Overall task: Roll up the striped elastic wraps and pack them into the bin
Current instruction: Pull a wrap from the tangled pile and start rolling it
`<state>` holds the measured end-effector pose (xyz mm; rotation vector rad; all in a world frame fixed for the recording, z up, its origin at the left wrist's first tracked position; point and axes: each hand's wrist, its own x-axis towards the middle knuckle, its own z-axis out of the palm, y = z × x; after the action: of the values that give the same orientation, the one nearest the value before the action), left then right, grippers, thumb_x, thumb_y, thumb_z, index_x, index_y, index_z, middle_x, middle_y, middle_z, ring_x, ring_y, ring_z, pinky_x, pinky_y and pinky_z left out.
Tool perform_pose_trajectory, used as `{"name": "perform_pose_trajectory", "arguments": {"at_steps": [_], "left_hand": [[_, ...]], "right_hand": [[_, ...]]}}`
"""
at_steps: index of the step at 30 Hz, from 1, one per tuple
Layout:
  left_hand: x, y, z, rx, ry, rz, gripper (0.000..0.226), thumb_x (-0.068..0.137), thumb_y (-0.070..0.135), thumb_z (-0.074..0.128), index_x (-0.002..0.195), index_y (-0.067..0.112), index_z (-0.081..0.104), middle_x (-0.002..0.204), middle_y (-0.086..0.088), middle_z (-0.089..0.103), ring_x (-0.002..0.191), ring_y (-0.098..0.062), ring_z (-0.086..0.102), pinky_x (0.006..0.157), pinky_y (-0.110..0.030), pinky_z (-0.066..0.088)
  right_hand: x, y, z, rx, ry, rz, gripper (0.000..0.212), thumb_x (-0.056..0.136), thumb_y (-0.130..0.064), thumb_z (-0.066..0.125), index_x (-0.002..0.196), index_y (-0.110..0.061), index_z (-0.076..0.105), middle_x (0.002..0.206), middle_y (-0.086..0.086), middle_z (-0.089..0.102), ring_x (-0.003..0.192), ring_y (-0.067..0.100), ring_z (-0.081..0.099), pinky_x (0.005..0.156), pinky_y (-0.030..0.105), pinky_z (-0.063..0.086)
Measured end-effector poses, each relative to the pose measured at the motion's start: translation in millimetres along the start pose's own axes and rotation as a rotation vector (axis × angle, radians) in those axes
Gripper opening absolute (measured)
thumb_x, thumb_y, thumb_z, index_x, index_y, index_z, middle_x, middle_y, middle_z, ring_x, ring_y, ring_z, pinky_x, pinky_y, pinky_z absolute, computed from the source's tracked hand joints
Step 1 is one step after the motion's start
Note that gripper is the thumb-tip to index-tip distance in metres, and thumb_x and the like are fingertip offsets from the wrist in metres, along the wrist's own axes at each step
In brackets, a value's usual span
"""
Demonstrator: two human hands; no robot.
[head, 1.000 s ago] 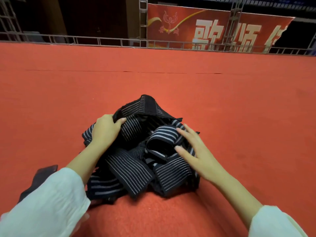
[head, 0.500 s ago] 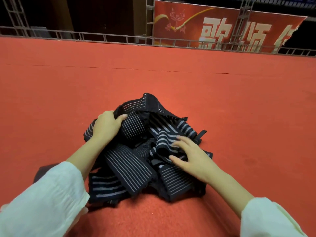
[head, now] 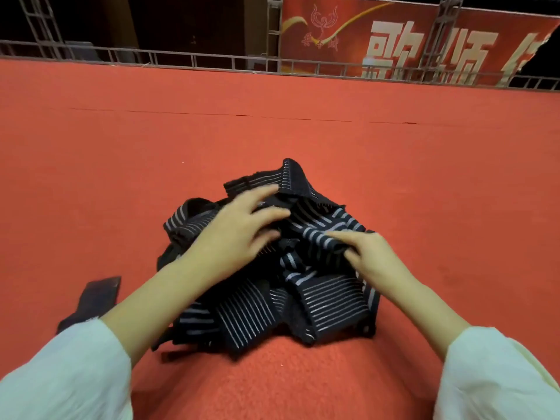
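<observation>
Grip status: left hand [head: 239, 237] is loose, fingers spread flat on the wrap pile [head: 248, 313]; right hand [head: 374, 257] pinches a fold of one striped wrap [head: 325, 242] between thumb and forefinger.
Versus half a second ago: left hand has let go of the pile's left edge and moved to the middle, fingers reaching toward the peaked top fold [head: 292, 177], motion-blurred. Right hand keeps about the same spot on the right side. Pile is a loose tangle of dark, white-striped bands, none rolled, lying on the red carpet [head: 121, 177]. Dark flat strip [head: 97, 295] lies on the carpet left of the pile, partly under the left sleeve [head: 69, 377]. Red banner [head: 409, 34] and metal railing [head: 197, 60] stand at the far edge.
</observation>
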<state>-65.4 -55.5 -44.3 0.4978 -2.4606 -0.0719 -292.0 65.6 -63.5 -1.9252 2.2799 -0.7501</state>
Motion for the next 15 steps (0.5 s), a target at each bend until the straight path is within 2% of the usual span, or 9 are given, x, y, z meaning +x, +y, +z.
{"name": "perform_pose_trajectory", "arguments": {"at_steps": [3, 6, 8, 10, 11, 12, 13, 14, 15], "left_hand": [[-13, 5, 16, 0.194, -0.388, -0.129, 0.064, 0.087, 0.06, 0.051, 0.145, 0.037, 0.036, 0.162, 0.003, 0.002, 0.149, -0.019, -0.006, 0.121, -0.048, 0.003], [-17, -4, 25, 0.337, -0.508, -0.192, 0.075, 0.083, 0.071, 0.045, 0.149, 0.04, 0.024, 0.157, 0.01, -0.024, 0.145, -0.018, -0.025, 0.117, -0.056, -0.006], [-13, -9, 27, 0.339, -0.518, -0.22, 0.07, 0.085, 0.068, 0.045, 0.147, 0.039, 0.03, 0.156, 0.011, -0.027, 0.145, -0.019, -0.024, 0.117, -0.059, -0.003], [-8, -13, 28, 0.322, -0.5, -0.233, 0.055, 0.089, 0.058, 0.05, 0.139, 0.035, 0.045, 0.159, 0.012, -0.019, 0.147, -0.018, -0.018, 0.117, -0.06, 0.003], [-5, -15, 27, 0.321, -0.488, -0.233, 0.047, 0.091, 0.051, 0.053, 0.134, 0.031, 0.053, 0.16, 0.012, -0.015, 0.148, -0.017, -0.014, 0.117, -0.059, 0.006], [-3, -16, 26, 0.325, -0.475, -0.23, 0.04, 0.093, 0.045, 0.054, 0.128, 0.027, 0.058, 0.16, 0.013, -0.01, 0.148, -0.016, -0.01, 0.117, -0.059, 0.009], [0, -19, 23, 0.331, -0.459, -0.227, 0.034, 0.094, 0.039, 0.055, 0.124, 0.024, 0.06, 0.161, 0.013, -0.006, 0.149, -0.015, -0.006, 0.117, -0.058, 0.011], [2, -23, 20, 0.335, -0.437, -0.227, 0.03, 0.094, 0.035, 0.056, 0.121, 0.021, 0.062, 0.161, 0.014, -0.003, 0.149, -0.014, -0.002, 0.117, -0.057, 0.012], [4, -30, 18, 0.332, -0.409, -0.237, 0.028, 0.094, 0.031, 0.057, 0.119, 0.02, 0.063, 0.161, 0.014, 0.001, 0.149, -0.013, 0.003, 0.116, -0.056, 0.013]], "right_hand": [[-2, 18, -23, 0.01, 0.145, -0.028, 0.054, 0.073, 0.017, 0.051, 0.114, -0.012, 0.07, 0.118, 0.007, 0.068, 0.113, 0.022, 0.062, 0.094, 0.019, 0.037], [-10, 34, -37, -0.035, 0.162, -0.03, 0.053, 0.074, 0.018, 0.052, 0.114, -0.012, 0.071, 0.121, 0.006, 0.067, 0.116, 0.02, 0.061, 0.096, 0.021, 0.038], [-17, 44, -31, -0.079, 0.083, 0.01, 0.053, 0.078, 0.016, 0.051, 0.12, -0.013, 0.067, 0.13, 0.006, 0.061, 0.125, 0.021, 0.054, 0.105, 0.025, 0.035], [-12, 86, 2, -0.015, 0.024, 0.05, 0.046, 0.085, 0.008, 0.054, 0.124, -0.013, 0.065, 0.134, 0.006, 0.057, 0.129, 0.024, 0.048, 0.112, 0.036, 0.034], [-4, 132, 24, 0.008, 0.011, 0.076, 0.039, 0.091, -0.005, 0.058, 0.127, -0.019, 0.064, 0.135, 0.005, 0.056, 0.132, 0.027, 0.045, 0.112, 0.046, 0.033], [21, 230, 68, 0.027, 0.055, 0.148, 0.037, 0.093, -0.024, 0.061, 0.13, -0.027, 0.06, 0.137, 0.004, 0.056, 0.135, 0.033, 0.042, 0.109, 0.055, 0.033], [46, 291, 100, 0.176, 0.023, 0.169, 0.041, 0.094, -0.037, 0.059, 0.135, -0.034, 0.054, 0.138, 0.001, 0.056, 0.136, 0.037, 0.04, 0.107, 0.06, 0.033], [59, 317, 112, 0.232, 0.025, 0.064, 0.043, 0.096, -0.039, 0.055, 0.138, -0.036, 0.049, 0.14, -0.001, 0.054, 0.137, 0.04, 0.037, 0.106, 0.063, 0.031], [53, 308, 98, 0.239, 0.024, -0.028, 0.041, 0.099, -0.029, 0.05, 0.14, -0.032, 0.048, 0.14, -0.001, 0.054, 0.136, 0.043, 0.037, 0.106, 0.065, 0.03]]}}
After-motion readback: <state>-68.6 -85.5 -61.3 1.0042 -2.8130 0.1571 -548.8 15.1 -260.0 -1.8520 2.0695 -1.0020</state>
